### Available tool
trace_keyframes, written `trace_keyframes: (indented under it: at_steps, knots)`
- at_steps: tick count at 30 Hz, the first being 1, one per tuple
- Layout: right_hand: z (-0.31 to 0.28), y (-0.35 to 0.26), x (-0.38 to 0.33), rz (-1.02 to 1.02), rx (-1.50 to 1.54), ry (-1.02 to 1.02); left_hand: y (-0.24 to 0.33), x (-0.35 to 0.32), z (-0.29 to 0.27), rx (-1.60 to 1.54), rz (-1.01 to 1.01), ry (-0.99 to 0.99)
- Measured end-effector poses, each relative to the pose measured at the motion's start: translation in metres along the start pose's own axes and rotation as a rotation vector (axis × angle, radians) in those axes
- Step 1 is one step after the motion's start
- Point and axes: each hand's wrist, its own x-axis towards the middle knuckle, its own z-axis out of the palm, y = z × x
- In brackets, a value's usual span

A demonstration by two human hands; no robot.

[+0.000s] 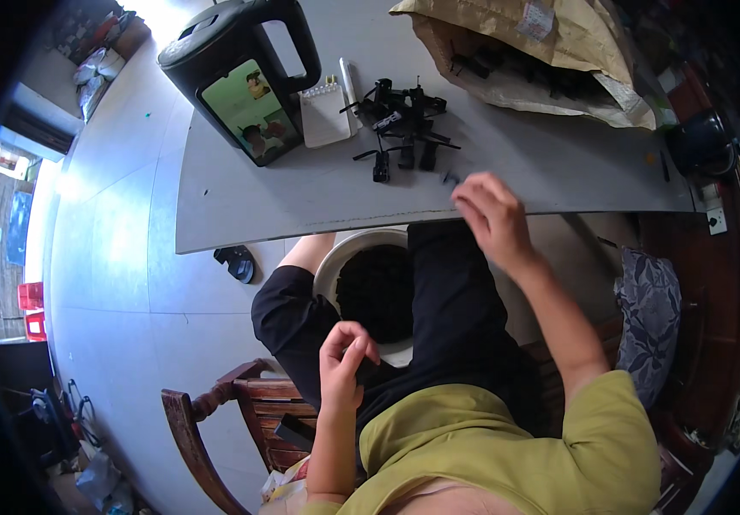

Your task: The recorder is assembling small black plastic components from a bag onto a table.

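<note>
Over the table's front edge, the right hand [498, 221] had its fingers bent close together. A small dark bit [450, 178] was just by the fingertips, too blurry for me to tell if they held it. The left hand [346, 356] was curled up above the lap, and I couldn't tell if anything was inside. Near it, between the knees, sat a big pale bowl [327, 279] of dark stuff [376, 287]. The table [258, 202] edge came between the bowl and the black pieces [408, 127] lying in a heap on top. Left of the heap was a little white tray [325, 118], then a lit screen [248, 110] standing up by a big black jug [211, 36]. An open paper bag [576, 30] took up the far right side. A dark sandal [238, 263] lay on the floor.
</note>
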Motion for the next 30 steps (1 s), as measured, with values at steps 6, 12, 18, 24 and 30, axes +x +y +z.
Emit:
trace_keyframes:
  at_steps: [6,12,18,24,30]
  knots:
    - [0.008,-0.083,-0.028,0.145,0.908,-0.396,0.037,0.026,0.044,0.34,0.247,-0.033]
    - [0.018,-0.101,-0.032,0.544,1.503,-0.403,0.037,0.023,0.031,0.486,0.322,-0.12]
    - [0.026,-0.116,-0.039,0.415,0.78,-0.326,0.032,0.016,0.045,0.491,0.286,-0.003]
    - [0.034,-0.116,-0.042,0.001,0.375,-0.082,0.03,0.017,0.047,0.171,0.203,-0.055]
    - [0.029,-0.112,-0.047,-0.009,0.525,-0.137,0.027,0.018,0.037,0.255,0.315,-0.07]
